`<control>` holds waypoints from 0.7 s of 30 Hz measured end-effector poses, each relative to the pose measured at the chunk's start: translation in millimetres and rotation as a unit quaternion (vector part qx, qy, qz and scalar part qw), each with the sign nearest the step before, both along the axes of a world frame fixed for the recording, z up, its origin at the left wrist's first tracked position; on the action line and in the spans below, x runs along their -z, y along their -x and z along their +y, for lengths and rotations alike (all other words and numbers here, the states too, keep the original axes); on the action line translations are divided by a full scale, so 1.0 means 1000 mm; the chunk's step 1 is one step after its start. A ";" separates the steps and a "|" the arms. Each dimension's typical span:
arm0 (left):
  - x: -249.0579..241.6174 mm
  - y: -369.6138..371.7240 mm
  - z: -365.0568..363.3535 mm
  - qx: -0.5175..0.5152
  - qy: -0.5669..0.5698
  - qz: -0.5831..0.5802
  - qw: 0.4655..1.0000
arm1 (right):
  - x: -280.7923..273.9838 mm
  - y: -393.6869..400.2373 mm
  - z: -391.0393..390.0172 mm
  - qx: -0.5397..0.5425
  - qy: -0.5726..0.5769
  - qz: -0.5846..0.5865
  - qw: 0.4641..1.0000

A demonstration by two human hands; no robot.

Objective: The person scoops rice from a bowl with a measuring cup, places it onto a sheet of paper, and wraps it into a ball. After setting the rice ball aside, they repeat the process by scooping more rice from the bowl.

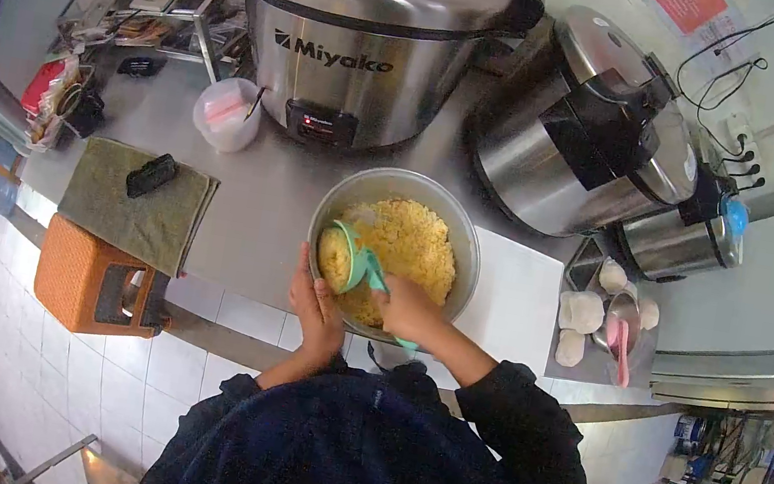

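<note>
A round metal bowl (471, 255) holds a crumbly yellow food (417, 242) at the counter's front edge. Against the bowl's left side rests my left hand (316, 317), close to a green cup (337, 256) filled with the same yellow food. My right hand (408, 311) is closed on a green utensil (372, 270) over the bowl, its end at the cup's rim. Whether my left fingers also touch the cup is hard to tell.
Behind the bowl stands a large Miyako cooker (364, 66), with another steel cooker (564, 148) to its right. A plastic container (227, 115), a green cloth (130, 201) and an orange stool (88, 276) are left. White bundles (581, 311) lie at right.
</note>
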State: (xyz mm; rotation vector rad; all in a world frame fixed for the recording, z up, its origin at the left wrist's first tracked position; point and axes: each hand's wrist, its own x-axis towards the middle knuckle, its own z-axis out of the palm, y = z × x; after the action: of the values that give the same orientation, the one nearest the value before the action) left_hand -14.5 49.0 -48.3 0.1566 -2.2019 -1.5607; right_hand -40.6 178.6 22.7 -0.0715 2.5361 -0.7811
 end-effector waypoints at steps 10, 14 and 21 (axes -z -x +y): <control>-0.005 -0.009 -0.010 -0.018 -0.141 0.046 0.989 | -0.008 0.001 0.050 0.152 0.324 -0.226 0.906; -0.012 -0.013 -0.037 -0.100 -0.155 0.059 0.981 | -0.002 -0.021 0.081 0.224 0.529 -0.245 0.781; -0.051 -0.040 0.007 -0.091 -0.149 0.173 0.969 | -0.035 -0.056 0.120 0.235 0.583 -0.138 0.766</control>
State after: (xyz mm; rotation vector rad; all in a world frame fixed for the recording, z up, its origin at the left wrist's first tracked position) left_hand 25.2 56.5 2.5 0.1566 -1.6357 -1.6626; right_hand 15.0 298.4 57.3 0.2657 1.4210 -2.2541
